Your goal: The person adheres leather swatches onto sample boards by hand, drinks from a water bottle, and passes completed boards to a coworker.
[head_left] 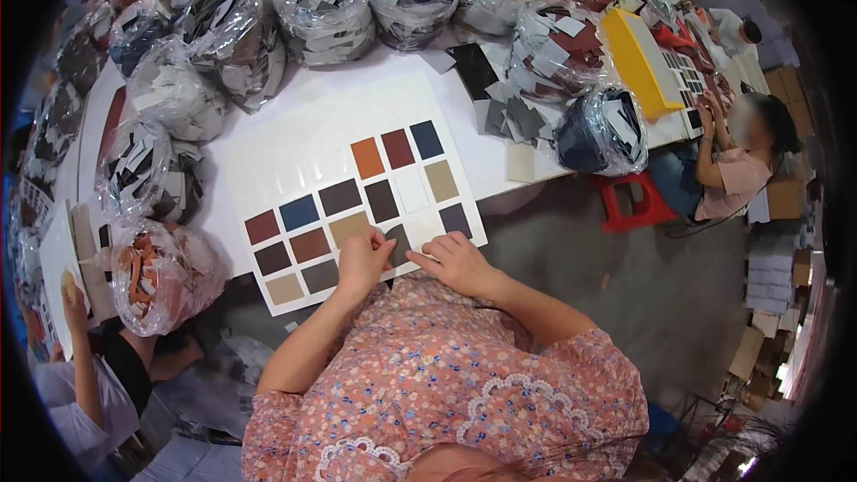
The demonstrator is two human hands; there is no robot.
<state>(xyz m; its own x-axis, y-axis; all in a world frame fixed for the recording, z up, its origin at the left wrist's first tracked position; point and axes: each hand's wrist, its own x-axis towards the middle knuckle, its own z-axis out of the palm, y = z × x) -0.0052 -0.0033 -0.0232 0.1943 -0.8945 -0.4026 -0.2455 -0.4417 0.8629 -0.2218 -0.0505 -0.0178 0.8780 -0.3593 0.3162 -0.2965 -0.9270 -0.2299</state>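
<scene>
A white sample card [295, 299] lies tilted on the table's near edge, with rows of coloured swatches on it. At its lower middle is a dark grey swatch [398, 241]. My left hand [361, 261] is closed, thumb and forefinger at that swatch's left edge. On the other side, my right hand [457, 265] rests on the card with fingers stretched out, their tips by the swatch's lower right corner. Above them sit a dark brown swatch [382, 202] and a blank white space [413, 190]. My palms hide part of the bottom row.
Clear plastic bags of cut swatches, such as one with grey pieces [323, 22] and one with orange pieces [161, 277], ring the white table [303, 116]. Loose grey swatches [516, 120] lie near a yellow box [638, 62]. Co-workers sit left and right, one by a red stool [634, 205].
</scene>
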